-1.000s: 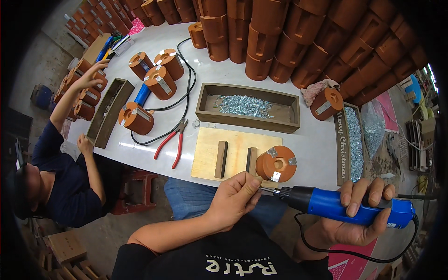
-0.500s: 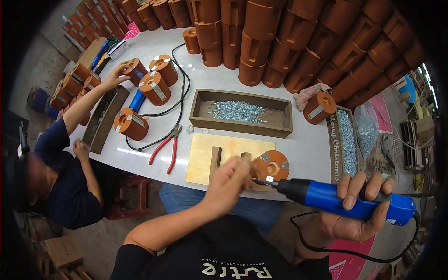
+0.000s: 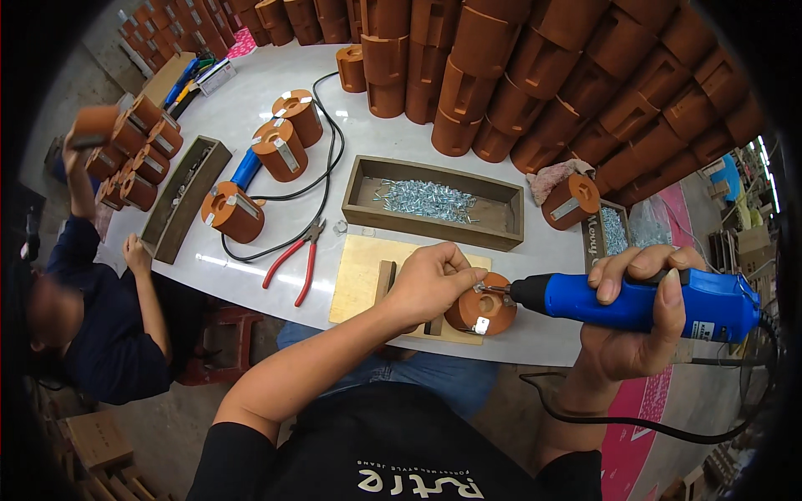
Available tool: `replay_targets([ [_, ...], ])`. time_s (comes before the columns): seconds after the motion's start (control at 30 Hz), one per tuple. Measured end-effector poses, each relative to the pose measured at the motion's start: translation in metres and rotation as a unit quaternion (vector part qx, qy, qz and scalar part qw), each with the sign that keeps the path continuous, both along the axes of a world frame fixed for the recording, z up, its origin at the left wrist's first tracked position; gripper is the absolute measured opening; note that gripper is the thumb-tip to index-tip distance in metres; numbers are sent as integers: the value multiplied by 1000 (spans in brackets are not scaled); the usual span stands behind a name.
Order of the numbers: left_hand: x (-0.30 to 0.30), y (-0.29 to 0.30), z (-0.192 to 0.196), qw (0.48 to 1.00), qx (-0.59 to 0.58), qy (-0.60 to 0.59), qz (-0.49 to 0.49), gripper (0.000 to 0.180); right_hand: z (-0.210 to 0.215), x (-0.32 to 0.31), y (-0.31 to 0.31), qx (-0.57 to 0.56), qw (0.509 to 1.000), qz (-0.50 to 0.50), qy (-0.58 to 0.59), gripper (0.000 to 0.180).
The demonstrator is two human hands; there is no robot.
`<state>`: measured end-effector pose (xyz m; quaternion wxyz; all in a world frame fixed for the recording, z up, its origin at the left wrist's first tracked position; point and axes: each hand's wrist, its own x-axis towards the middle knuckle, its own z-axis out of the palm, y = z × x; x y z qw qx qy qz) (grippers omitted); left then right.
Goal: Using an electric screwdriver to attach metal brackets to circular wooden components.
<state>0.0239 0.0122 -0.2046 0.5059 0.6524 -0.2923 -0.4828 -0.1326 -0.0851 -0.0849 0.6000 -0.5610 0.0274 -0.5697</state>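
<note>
My right hand [image 3: 639,305] is wrapped round a blue electric screwdriver [image 3: 576,301] with a black nose. Its bit reaches over the top of a brown round block [image 3: 494,311], which has a centre hole, metal pieces near its rim and a white tag. My left hand [image 3: 436,284] is closed in a pinch beside the bit tip, at the block's upper edge. A small silvery bit shows at its fingertips, too small to name. Under the block lies a pale wooden board [image 3: 355,284] with dark wooden strips [image 3: 386,278].
Beyond the board stands a wooden tray [image 3: 355,224] of screws. Red-handled pliers [image 3: 308,267], a black cable [image 3: 324,188] and several brown blocks [image 3: 281,150] lie left. Stacked brown blocks [image 3: 468,75] line the back. At the far left a co-worker's hand lifts a block [image 3: 94,123].
My right hand has raised the screwdriver, bringing its bit over the block's upper edge. My left hand has moved right to the bit. The co-worker has carried a block from the table leftward.
</note>
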Motion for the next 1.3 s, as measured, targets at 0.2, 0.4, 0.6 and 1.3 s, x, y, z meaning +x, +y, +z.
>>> replay_targets([
  [0.2, -1, 0, -1, 999, -10, -29, -7, 23, 4, 7, 2, 4, 1000, 7, 13, 26],
  [0.4, -1, 0, -1, 999, -13, -35, -4, 23, 2, 13, 2, -15, 999, -7, 49, 27],
  [0.6, -1, -1, -2, 999, -10, -44, -11, 23, 7, 19, 5, 10, 999, 1, 53, 27],
  [1.3, 0, 0, -3, 999, -4, -39, -11, 21, 18, 44, 23, -21, 975, -12, 221, 24],
])
